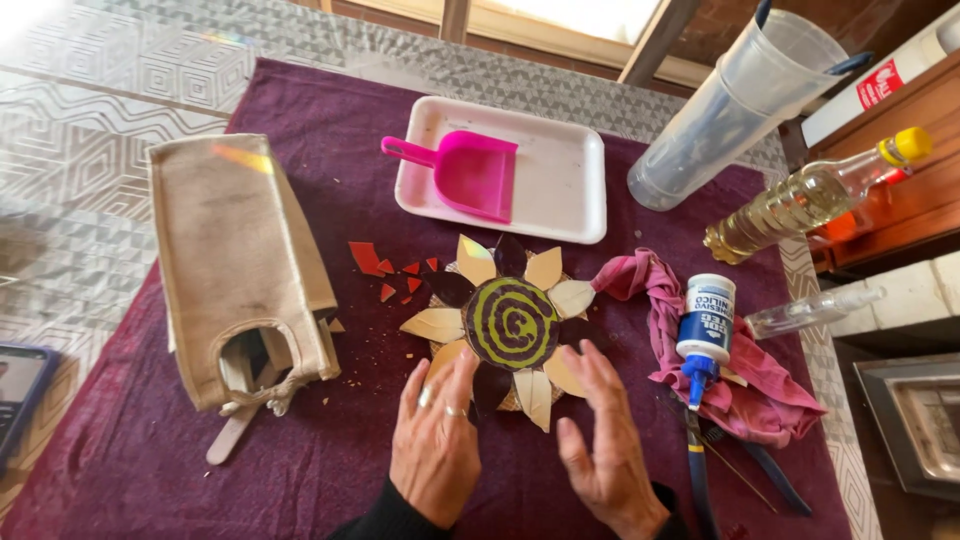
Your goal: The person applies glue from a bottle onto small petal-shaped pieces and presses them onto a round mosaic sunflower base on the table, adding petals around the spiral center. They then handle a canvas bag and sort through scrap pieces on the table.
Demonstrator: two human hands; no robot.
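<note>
A flower-shaped mosaic piece (511,322) lies on the purple cloth (330,150), with a green and dark spiral centre and cream, gold and dark petals around it. My left hand (436,440) rests flat at its lower left edge, fingertips touching a petal, rings on two fingers. My right hand (603,440) lies at the lower right edge, fingers spread and touching the petals there. Neither hand holds anything. Several small red shards (385,268) lie loose to the upper left of the flower.
A beige canvas bag (235,265) lies left. A white tray (560,185) holds a pink dustpan (472,172). On the right are a pink rag (690,340), glue bottle (705,325), blue pliers (700,460), oil bottle (815,195) and clear jug (735,105).
</note>
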